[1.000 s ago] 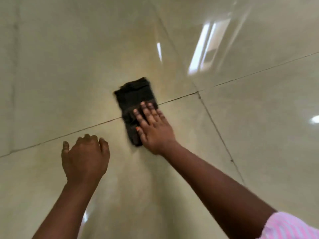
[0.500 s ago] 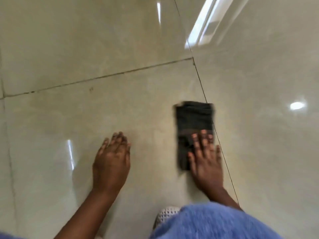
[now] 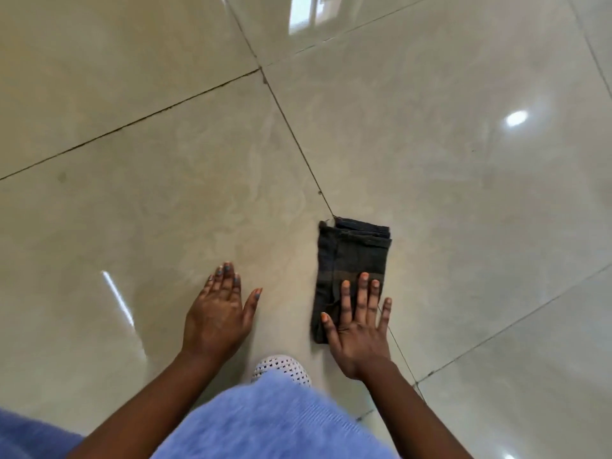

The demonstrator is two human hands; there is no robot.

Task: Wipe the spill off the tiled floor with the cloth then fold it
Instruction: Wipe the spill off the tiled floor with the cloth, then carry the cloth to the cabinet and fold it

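A dark grey cloth (image 3: 352, 256), folded into a narrow rectangle, lies flat on the glossy beige tiled floor (image 3: 165, 193) beside a grout line. My right hand (image 3: 359, 321) presses flat on the cloth's near end, fingers spread, palm half on the cloth. My left hand (image 3: 220, 313) rests flat on the bare tile to the left, apart from the cloth, holding nothing. Faint streaky smears show on the tile ahead of the left hand; no clear puddle is visible.
A white perforated shoe (image 3: 281, 369) pokes out under fuzzy light-blue clothing (image 3: 265, 422) at the bottom centre. Dark grout lines (image 3: 288, 124) cross the floor diagonally. Bright light reflections (image 3: 516, 117) glare on the tiles.
The right hand has dragged the cloth toward me and to the right across the tile. The left hand stayed flat on the floor. The view tilted down, bringing my knees and shoe in.
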